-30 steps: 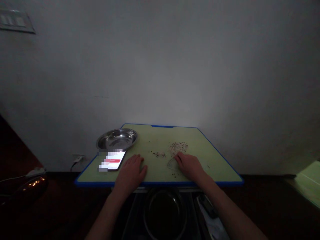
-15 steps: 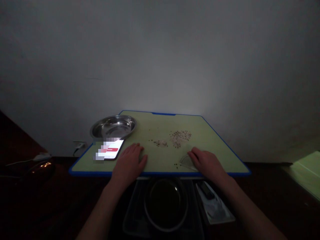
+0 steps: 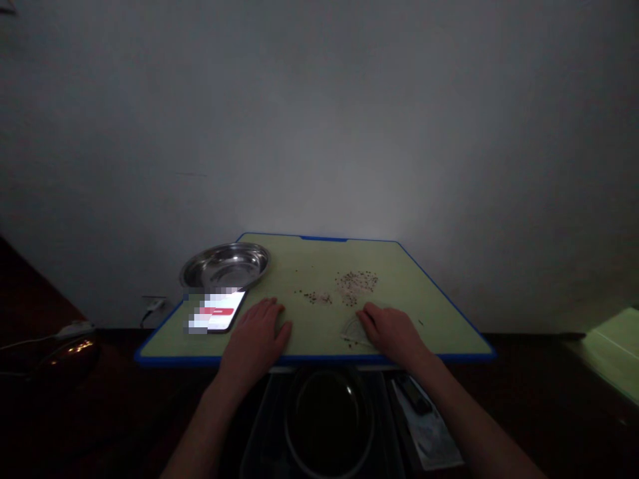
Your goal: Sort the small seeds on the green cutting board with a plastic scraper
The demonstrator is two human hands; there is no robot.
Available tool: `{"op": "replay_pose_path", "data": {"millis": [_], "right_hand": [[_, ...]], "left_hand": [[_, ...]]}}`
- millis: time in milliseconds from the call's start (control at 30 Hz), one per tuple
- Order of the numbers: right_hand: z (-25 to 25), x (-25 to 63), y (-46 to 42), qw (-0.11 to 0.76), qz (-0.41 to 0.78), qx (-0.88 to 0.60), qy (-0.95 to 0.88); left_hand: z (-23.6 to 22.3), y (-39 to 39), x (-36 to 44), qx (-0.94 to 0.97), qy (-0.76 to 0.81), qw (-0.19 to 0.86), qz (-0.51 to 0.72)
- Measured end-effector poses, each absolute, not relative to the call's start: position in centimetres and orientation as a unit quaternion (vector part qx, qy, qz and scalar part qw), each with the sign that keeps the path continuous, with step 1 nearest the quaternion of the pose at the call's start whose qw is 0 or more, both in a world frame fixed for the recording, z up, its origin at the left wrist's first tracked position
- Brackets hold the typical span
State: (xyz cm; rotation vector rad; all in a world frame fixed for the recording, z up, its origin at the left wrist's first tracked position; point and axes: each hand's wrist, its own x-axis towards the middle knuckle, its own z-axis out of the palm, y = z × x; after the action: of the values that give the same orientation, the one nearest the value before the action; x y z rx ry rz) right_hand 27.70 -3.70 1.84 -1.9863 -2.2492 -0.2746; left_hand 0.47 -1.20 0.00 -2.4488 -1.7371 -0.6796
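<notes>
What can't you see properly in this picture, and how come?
All in the head view:
- Clear curved piece: the right hand covers part, so its whole shape is hidden.
- Dark specks: too small to tell what they are.
- Phone: blocky squares hide some of its screen.
- Dark round thing at the bottom: too dark to see inside.
- Wall fitting, top left: cut off by the picture's edge.

Glossy metal basin (image 3: 232,271), smooth matt tabletop (image 3: 407,283), clear plastic-looking piece (image 3: 353,329)
</notes>
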Motion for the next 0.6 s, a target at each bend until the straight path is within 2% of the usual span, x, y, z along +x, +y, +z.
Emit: {"op": "replay_pose_path", "data": {"millis": [600], "right_hand": [[2.7,25.8,-3.8,0.042,-0.083,-0.593,-0.8]], "left_hand": [[-0.2,-1.2,0.3,-0.801,-0.559,0.044,-0.212]]}}
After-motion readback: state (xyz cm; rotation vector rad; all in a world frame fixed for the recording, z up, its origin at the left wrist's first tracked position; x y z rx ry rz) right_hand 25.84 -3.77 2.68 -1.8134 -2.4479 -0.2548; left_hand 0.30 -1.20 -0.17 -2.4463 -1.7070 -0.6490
